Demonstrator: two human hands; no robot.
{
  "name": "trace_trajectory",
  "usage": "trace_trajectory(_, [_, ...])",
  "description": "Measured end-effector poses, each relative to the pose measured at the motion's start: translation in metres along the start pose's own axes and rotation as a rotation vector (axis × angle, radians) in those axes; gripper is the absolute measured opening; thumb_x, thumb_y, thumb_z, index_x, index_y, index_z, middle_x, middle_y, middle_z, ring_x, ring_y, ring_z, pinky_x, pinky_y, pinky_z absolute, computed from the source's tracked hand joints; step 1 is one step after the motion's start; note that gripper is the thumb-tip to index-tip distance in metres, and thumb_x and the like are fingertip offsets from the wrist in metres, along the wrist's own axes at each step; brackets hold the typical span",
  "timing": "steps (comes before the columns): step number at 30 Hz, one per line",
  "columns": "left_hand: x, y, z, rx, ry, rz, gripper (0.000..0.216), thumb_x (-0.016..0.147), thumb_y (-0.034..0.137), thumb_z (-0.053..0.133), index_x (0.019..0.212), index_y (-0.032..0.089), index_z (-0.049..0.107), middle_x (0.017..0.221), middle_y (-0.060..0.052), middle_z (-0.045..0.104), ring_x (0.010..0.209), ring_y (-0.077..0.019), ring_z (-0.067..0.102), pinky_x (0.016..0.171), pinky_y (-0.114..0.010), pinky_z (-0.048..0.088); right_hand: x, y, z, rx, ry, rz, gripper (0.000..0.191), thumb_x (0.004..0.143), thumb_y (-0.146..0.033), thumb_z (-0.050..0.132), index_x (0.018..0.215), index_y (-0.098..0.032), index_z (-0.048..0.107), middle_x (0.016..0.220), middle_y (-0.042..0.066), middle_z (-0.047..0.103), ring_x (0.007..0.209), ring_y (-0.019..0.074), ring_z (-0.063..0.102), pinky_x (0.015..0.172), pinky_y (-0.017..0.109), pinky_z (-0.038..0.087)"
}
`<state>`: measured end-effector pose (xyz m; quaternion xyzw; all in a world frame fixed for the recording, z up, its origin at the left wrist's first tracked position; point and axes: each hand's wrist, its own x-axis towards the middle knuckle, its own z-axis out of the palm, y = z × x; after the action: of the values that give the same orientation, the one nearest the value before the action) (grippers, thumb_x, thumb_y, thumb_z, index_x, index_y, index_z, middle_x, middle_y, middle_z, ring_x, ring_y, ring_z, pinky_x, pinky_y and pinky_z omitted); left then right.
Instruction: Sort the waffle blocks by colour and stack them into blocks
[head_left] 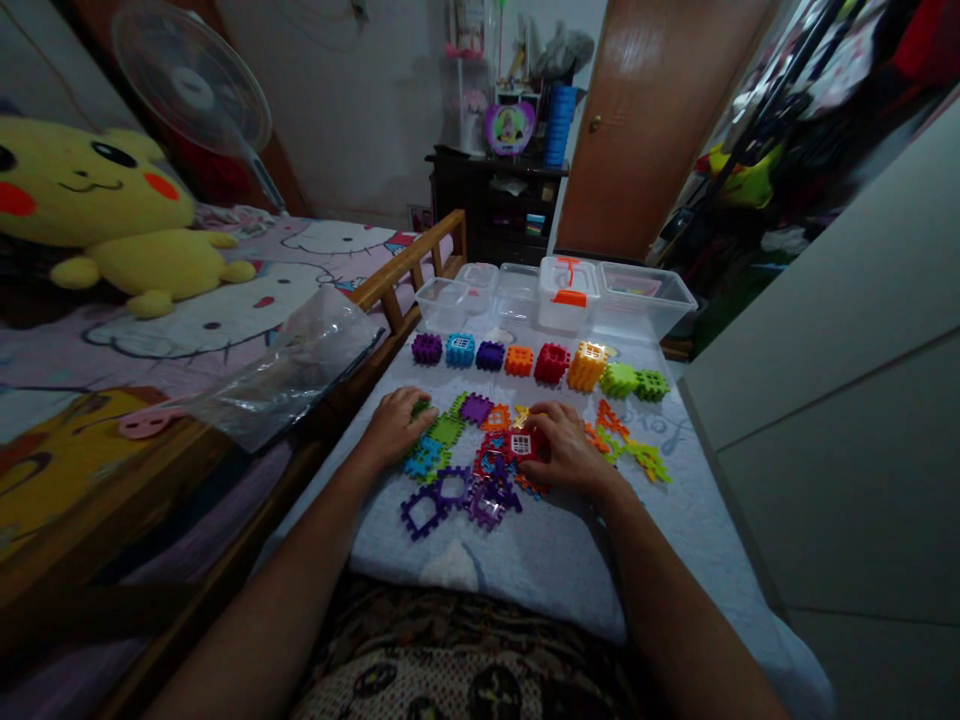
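My right hand (562,445) has its thumb and fingers closed on the edges of a red interlocking tile (520,444) with a white window grid, held over the loose pile. My left hand (399,425) is curled at the pile's left side, fingers around a dark green tile (420,408) that they partly cover. Beside it lie light green tiles (447,430) and a blue tile (423,458). Purple frame tiles (424,513) lie nearest me. A purple tile (476,409) and an orange tile (496,418) are at the pile's far side.
Behind the pile runs a row of same-coloured stacks, including a red stack (552,363) and a yellow stack (588,366). Clear plastic bins (645,295) and a lidded box (568,290) stand farther back. Orange and yellow-green pieces (646,460) lie right. A wooden bed rail (397,275) borders the left.
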<state>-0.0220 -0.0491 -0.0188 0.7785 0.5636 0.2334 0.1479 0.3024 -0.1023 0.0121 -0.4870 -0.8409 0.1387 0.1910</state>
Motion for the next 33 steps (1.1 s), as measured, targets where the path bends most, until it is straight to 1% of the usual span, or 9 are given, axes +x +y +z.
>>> trace_trajectory(2, [0.000,0.004,0.006,-0.033,0.007,0.008,0.035,0.090,0.049,0.049,0.105,0.020,0.063,0.114,-0.010,0.065,0.113,-0.0281,0.057,0.105,-0.045,0.041,-0.002,0.007,-0.004,0.022,0.024,0.014,0.039,0.077,-0.036,0.075,0.111,-0.026,0.060,0.126,0.010,0.056,0.120,0.0309,0.048,0.105,0.049,0.041])
trace_trajectory(4, [0.000,0.009,0.011,-0.066,0.014,0.012,0.034,0.089,0.047,0.050,0.106,0.020,0.063,0.116,-0.011,0.064,0.115,-0.0281,0.057,0.106,-0.045,0.041,-0.007,0.018,-0.011,0.038,0.081,0.055,0.039,0.078,-0.037,0.074,0.112,-0.026,0.058,0.125,0.010,0.056,0.119,0.0307,0.050,0.103,0.049,0.042])
trace_trajectory(6, [0.001,0.013,0.014,-0.094,0.021,0.013,0.035,0.089,0.046,0.050,0.107,0.019,0.063,0.116,-0.011,0.064,0.115,-0.0282,0.057,0.106,-0.046,0.041,-0.013,0.032,-0.018,0.044,0.163,0.131,0.038,0.079,-0.036,0.073,0.111,-0.026,0.056,0.123,0.010,0.056,0.119,0.0312,0.050,0.103,0.050,0.042])
trace_trajectory(7, [0.001,0.015,0.014,-0.105,0.023,0.010,0.035,0.089,0.046,0.050,0.107,0.019,0.063,0.116,-0.011,0.064,0.115,-0.0283,0.057,0.106,-0.046,0.041,-0.015,0.039,-0.020,0.044,0.181,0.166,0.037,0.078,-0.036,0.073,0.110,-0.026,0.056,0.123,0.009,0.056,0.119,0.0316,0.050,0.103,0.051,0.041])
trace_trajectory(10, [0.003,0.021,0.013,-0.148,0.008,-0.005,0.037,0.088,0.046,0.050,0.108,0.018,0.063,0.116,-0.012,0.064,0.114,-0.0283,0.058,0.106,-0.046,0.043,-0.020,0.050,-0.024,0.028,0.170,0.213,0.036,0.077,-0.034,0.073,0.108,-0.025,0.056,0.121,0.009,0.055,0.119,0.0320,0.048,0.104,0.052,0.039])
trace_trajectory(15, [0.012,0.029,0.005,-0.219,-0.023,-0.035,0.041,0.088,0.049,0.049,0.110,0.017,0.063,0.117,-0.012,0.063,0.111,-0.0278,0.060,0.103,-0.044,0.046,-0.018,0.043,-0.018,-0.036,0.091,0.166,0.038,0.076,-0.035,0.074,0.109,-0.025,0.057,0.115,0.009,0.058,0.113,0.0311,0.051,0.100,0.050,0.041])
trace_trajectory(21, [0.027,0.020,0.005,-0.214,0.052,-0.053,0.039,0.085,0.049,0.052,0.105,0.018,0.064,0.112,-0.010,0.065,0.108,-0.0277,0.061,0.102,-0.043,0.046,-0.017,0.038,-0.008,-0.116,0.061,0.136,0.038,0.078,-0.038,0.072,0.110,-0.024,0.058,0.113,0.010,0.059,0.107,0.0319,0.054,0.098,0.052,0.043])
trace_trajectory(28, [0.025,0.006,0.012,-0.324,0.073,-0.127,0.038,0.084,0.050,0.055,0.102,0.019,0.065,0.103,-0.007,0.068,0.099,-0.0244,0.064,0.095,-0.039,0.051,-0.018,0.040,-0.004,-0.151,0.054,0.136,0.044,0.077,-0.039,0.073,0.116,-0.023,0.058,0.118,0.012,0.058,0.113,0.0343,0.052,0.101,0.054,0.042])
trace_trajectory(33, [0.024,0.007,0.013,-0.311,0.090,-0.102,0.035,0.083,0.048,0.055,0.097,0.018,0.066,0.100,-0.007,0.067,0.094,-0.0232,0.064,0.092,-0.037,0.051,-0.018,0.038,-0.003,-0.168,0.051,0.146,0.042,0.077,-0.037,0.072,0.115,-0.023,0.060,0.118,0.012,0.059,0.114,0.0336,0.052,0.102,0.054,0.041])
